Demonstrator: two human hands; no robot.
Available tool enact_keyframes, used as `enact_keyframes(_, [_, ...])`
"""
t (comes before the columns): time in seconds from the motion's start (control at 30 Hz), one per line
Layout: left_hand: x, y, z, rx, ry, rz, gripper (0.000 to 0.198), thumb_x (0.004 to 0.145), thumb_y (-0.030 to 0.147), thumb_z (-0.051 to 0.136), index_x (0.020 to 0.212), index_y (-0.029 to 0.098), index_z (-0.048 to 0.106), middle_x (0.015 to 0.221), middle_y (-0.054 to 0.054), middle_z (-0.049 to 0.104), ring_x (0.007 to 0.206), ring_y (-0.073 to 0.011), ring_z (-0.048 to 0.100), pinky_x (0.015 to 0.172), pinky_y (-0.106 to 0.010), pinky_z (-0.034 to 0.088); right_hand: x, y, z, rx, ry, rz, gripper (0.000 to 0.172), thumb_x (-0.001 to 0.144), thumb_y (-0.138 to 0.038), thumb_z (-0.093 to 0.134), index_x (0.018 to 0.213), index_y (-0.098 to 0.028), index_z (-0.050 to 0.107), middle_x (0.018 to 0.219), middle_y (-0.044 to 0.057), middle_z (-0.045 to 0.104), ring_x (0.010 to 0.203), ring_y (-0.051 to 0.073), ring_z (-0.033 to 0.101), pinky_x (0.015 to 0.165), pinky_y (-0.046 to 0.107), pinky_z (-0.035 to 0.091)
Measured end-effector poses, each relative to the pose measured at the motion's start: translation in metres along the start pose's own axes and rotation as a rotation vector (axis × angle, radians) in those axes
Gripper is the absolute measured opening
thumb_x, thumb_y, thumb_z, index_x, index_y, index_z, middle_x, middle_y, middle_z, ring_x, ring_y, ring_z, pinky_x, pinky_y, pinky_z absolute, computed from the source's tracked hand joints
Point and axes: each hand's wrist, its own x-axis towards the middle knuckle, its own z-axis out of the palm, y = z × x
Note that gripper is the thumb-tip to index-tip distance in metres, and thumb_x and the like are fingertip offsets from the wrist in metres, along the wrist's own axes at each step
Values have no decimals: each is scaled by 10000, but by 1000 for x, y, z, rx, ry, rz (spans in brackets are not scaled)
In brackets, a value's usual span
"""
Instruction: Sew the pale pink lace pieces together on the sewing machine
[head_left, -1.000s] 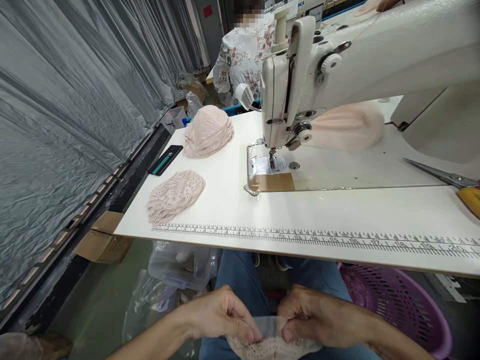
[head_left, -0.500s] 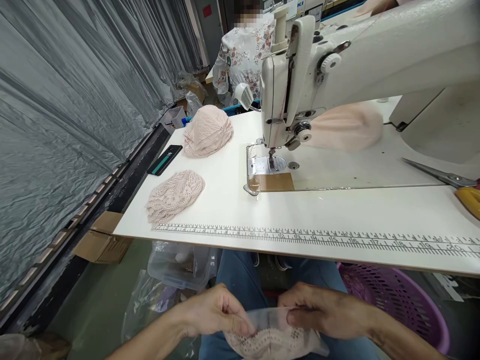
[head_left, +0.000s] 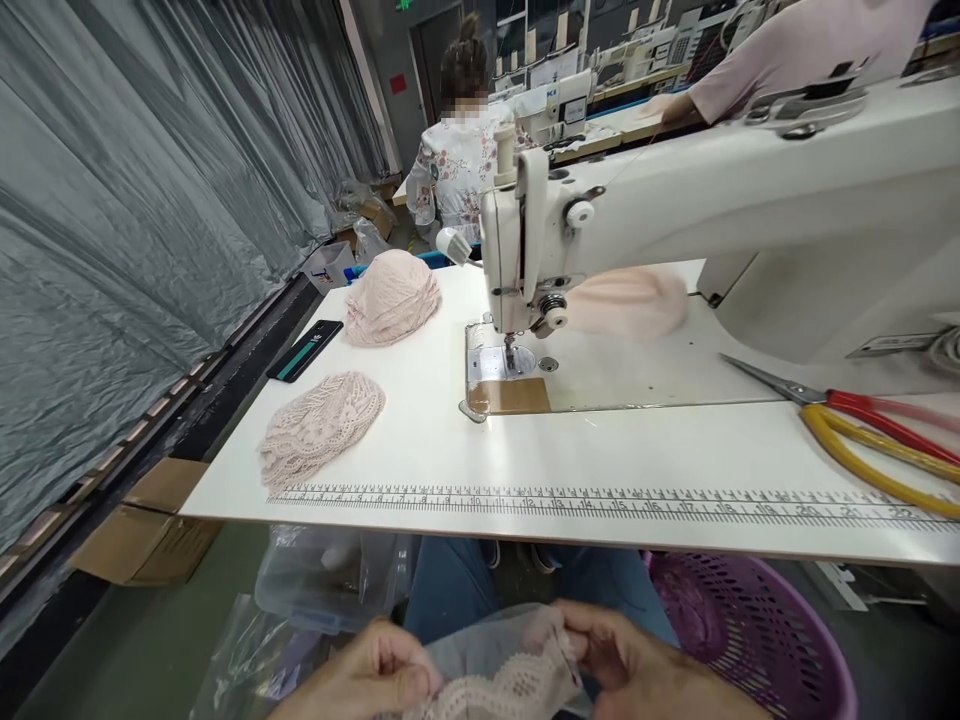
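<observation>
Over my lap, below the table edge, my left hand (head_left: 390, 668) pinches one side of a piece of pale pink lace with sheer mesh (head_left: 495, 660). My right hand (head_left: 622, 655) grips its other end, thumb and fingers closed at the edge. The piece is stretched between both hands, its lower part cut off by the frame. On the table's left lie a flat pale pink lace piece (head_left: 324, 428) and a rounded stack of pink lace cups (head_left: 393, 298), both apart from my hands.
A white sewing machine (head_left: 517, 250) stands on the table (head_left: 420, 420), whose front edge carries a printed ruler. Scissors (head_left: 832, 410) lie at right, a dark phone (head_left: 305, 350) at left. Below are a purple basket (head_left: 817, 640), a clear bin (head_left: 330, 585) and a carton (head_left: 150, 525). Two people sit beyond.
My view has lifted and turned right, showing more of the scissors and the person at back right. The lace in my hands has been spread and tilted, its right end higher.
</observation>
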Motion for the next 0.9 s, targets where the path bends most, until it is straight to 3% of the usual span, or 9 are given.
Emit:
enact_keyframes(0.17, [-1,-8,-6,-19,69,-38,693,541,761,709,747,99,696,568,20,412,542,-73,306,532,-224,210,7,8,11,-38,87,-66,453,665,-416,810,1036,-224,634,880,-15,657,827,143,609,764,248,411])
enact_keyframes(0.33, [-3,-4,-7,11,43,-23,667,591,741,698,776,100,706,589,15,422,559,-75,313,533,-221,196,10,3,14,-128,150,-80,369,739,-501,724,910,-179,666,731,-17,617,693,132,565,683,245,392])
enact_keyframes(0.43, [-3,-4,-8,38,-11,4,640,634,717,690,766,91,712,549,25,388,524,-64,271,510,-231,157,8,-1,14,-184,180,-70,387,743,-534,702,799,-153,667,673,-17,565,639,123,504,629,240,352])
enact_keyframes(0.63, [-1,-2,-4,107,-34,81,627,676,723,645,621,100,684,478,31,331,486,-66,265,490,-238,167,7,-5,14,-244,177,-24,448,776,-580,651,787,-134,701,625,-22,478,605,108,396,573,233,283])
enact_keyframes(0.9, [-6,4,6,138,-45,145,570,743,677,617,592,139,732,380,24,348,357,-39,203,427,-229,166,6,1,10,-210,244,-11,455,798,-597,616,720,-149,636,620,-35,448,614,111,398,587,233,306])
